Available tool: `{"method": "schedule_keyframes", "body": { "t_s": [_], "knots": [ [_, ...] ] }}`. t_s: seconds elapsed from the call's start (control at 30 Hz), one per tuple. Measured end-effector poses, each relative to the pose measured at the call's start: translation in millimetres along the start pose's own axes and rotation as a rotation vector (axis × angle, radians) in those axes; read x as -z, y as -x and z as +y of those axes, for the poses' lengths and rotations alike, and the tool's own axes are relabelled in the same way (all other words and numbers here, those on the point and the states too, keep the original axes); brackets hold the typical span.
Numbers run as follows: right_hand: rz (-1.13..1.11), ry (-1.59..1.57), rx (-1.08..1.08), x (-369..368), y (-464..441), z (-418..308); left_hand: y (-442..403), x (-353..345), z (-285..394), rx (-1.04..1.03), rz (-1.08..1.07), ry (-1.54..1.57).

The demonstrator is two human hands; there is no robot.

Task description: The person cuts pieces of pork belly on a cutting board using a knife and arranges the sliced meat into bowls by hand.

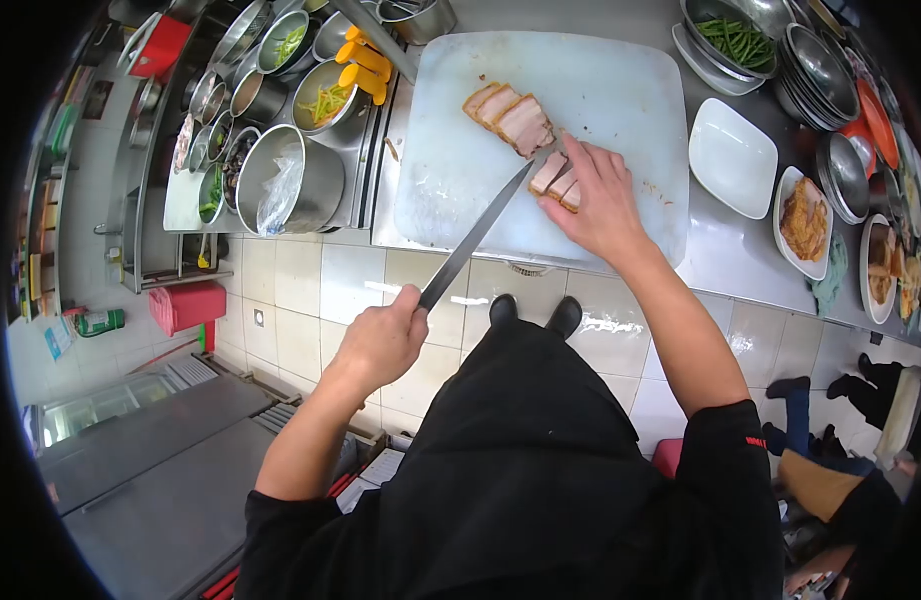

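A long knife [479, 230] is in my left hand [383, 338], whose fingers wrap round its handle. Its blade slants up across the white cutting board [451, 190], the tip among the meat. Some slices of roast pork [551, 172] lie under my right hand [603, 200], which grips them between thumb and fingers at the board's middle. Just beyond the blade's tip, a row of thicker pork slices [511, 115] with golden rind rests on the board. Crumbs are scattered round the meat.
At left stand a steel pot [321, 190] with a plastic bag, yellow-handled tools [364, 68] and several bowls of cut vegetables. On the right are a white dish [733, 158], a plate of browned meat [805, 222] and green beans [736, 42]. Other people stand at lower right.
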State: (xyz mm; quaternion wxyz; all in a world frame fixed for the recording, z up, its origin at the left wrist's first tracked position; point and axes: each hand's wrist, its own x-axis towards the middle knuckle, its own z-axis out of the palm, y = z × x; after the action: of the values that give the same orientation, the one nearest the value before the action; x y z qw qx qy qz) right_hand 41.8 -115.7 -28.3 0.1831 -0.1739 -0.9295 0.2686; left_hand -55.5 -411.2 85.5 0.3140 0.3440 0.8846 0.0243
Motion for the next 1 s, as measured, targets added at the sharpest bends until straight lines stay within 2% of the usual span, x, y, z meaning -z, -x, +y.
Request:
{"method": "schedule_keyframes", "body": {
  "t_s": [0.07,0.17,0.23,0.37,0.47,0.53,0.6,0.7,0.8,0.9,1.0],
  "knots": [
    [0.056,0.009,0.014,6,1,-9,-7,-8,7,-0.025,0.016,-0.006],
    [-0.017,0.062,0.041,-3,-3,3,-16,-22,22,-0.096,0.043,0.006],
    [0.051,0.178,0.079,7,-6,40,-35,-20,59,-0.068,-0.048,0.060],
    [0.189,0.371,0.090,54,-18,58,-82,-10,102,-0.142,-0.003,0.141],
    [0.147,0.209,0.238,60,-40,35,-48,8,56,-0.112,0.148,0.233],
    [0.039,0.187,0.307,43,-63,17,-28,18,34,-0.009,0.231,0.278],
    [-0.095,0.234,0.377,24,-89,4,-24,15,11,0.079,0.213,0.461],
    [-0.374,0.227,0.086,39,-88,-26,-15,9,-8,0.062,0.227,0.494],
    [-0.276,0.205,0.120,43,-37,-42,-4,3,-18,0.065,0.166,0.481],
    [-0.185,-0.038,0.173,19,-13,-32,0,0,-14,-0.062,0.206,0.406],
    [-0.209,-0.026,-0.012,15,-5,-42,1,1,-9,-0.132,0.180,0.252]
  ]
}}
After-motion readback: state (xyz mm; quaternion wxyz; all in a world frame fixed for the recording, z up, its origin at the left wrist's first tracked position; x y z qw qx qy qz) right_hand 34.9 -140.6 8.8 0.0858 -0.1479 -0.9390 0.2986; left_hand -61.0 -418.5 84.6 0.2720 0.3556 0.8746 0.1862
